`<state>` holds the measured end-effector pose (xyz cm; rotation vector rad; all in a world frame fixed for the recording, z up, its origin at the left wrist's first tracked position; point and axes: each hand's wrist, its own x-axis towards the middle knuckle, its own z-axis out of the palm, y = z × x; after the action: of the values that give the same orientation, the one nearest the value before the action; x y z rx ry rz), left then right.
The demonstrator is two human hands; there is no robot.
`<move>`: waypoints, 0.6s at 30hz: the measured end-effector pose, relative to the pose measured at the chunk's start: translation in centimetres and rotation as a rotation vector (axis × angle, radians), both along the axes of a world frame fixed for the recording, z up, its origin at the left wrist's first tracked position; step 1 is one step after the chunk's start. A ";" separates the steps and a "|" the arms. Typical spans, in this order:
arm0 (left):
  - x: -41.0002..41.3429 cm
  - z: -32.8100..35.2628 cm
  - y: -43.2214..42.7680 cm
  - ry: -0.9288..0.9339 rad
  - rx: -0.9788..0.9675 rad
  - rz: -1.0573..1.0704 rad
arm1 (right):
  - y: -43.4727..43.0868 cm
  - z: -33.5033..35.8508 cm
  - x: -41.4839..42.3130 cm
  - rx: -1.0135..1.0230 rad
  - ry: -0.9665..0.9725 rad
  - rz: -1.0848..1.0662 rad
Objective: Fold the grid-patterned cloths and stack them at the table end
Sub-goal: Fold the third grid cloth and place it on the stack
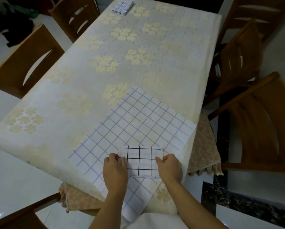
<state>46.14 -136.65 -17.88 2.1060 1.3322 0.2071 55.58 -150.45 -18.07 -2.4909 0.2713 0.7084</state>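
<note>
Head view: your left hand [115, 169] and right hand [169, 167] pinch a folded black-grid white cloth [141, 161], not yet on the far folded-cloth pile [122, 6]; the spread blue-grid cloth [135, 128] lies unfolded.

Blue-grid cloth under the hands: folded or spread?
Spread: the blue-grid cloth lies flat on the table, near corner off the edge. The left hand and right hand pinch a folded black-grid cloth.
</note>
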 end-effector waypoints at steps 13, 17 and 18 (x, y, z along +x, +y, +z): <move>0.6 -1.1 1.3 0.060 -0.223 -0.017 | -0.2 -0.3 0.1 0.242 0.046 -0.052; 0.8 0.9 2.0 -0.013 -0.293 -0.073 | -1.4 1.3 1.0 0.384 0.031 0.002; 0.8 1.7 2.1 -0.046 -0.305 -0.093 | -1.6 1.9 1.3 0.419 0.025 0.003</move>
<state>46.95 -134.53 -16.15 1.8879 1.1554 0.0110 56.83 -152.01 -16.15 -2.0859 0.1125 0.7156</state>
